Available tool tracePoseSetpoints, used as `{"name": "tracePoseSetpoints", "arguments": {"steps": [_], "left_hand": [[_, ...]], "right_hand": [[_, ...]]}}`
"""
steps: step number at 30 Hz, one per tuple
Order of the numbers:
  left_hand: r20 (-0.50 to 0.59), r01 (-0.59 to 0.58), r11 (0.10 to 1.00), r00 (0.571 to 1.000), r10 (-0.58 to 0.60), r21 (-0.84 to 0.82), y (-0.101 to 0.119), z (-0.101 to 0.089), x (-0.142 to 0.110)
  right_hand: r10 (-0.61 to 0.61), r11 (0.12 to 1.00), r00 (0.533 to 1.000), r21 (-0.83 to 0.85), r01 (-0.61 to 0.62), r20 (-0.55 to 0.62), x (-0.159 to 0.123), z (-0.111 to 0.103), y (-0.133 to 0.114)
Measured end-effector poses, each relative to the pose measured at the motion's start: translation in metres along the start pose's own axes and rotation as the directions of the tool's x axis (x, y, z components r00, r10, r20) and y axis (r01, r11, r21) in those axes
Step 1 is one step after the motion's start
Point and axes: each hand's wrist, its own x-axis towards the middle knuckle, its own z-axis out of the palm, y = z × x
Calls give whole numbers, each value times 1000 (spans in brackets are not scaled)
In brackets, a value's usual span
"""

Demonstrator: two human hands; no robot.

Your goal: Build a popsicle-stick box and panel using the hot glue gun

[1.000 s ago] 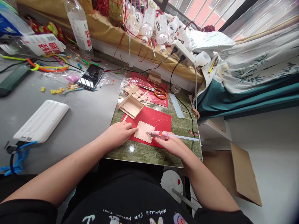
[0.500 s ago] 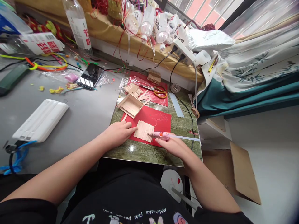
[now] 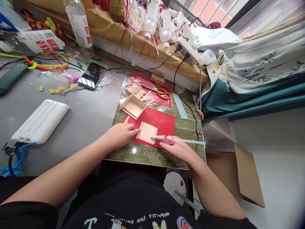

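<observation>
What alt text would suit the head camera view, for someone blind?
A person's right hand holds a pink glue gun over a craft-stick panel on red paper, while the left hand touches its edge. An open wooden box and scissors lie just beyond.

Table (image 3: 133, 156), wood-grain right section. Along far edge: tan-covered ledge (image 3: 102, 24). Beyond far right corner: barred window (image 3: 211, 11), daylight; white-and-teal curtain (image 3: 252, 95). Off right edge: pale wall (image 3: 283, 143).

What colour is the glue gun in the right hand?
Mostly pink glue gun; head view shows it.
</observation>
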Motion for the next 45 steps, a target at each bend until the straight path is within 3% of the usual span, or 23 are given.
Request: {"name": "tracePoseSetpoints", "arguments": {"steps": [11,23,37,45], "left_hand": [[21,-5,1000,1000,4,6,-2,2,0],[10,1,1000,1000,-1,-15,-1,2,0],[3,-2,1000,1000,2,12,-1,3,-1],[-5,-3,1000,1000,3,27,-1,3,0]], "right_hand": [[25,999,1000,33,-24,-12,-3,2,5],[36,997,999,-74,-34,31,-12,-2,1],[50,999,999,-11,-50,-3,-15,1,3],[50,995,998,-87,-48,26,-13,0,3]]}}
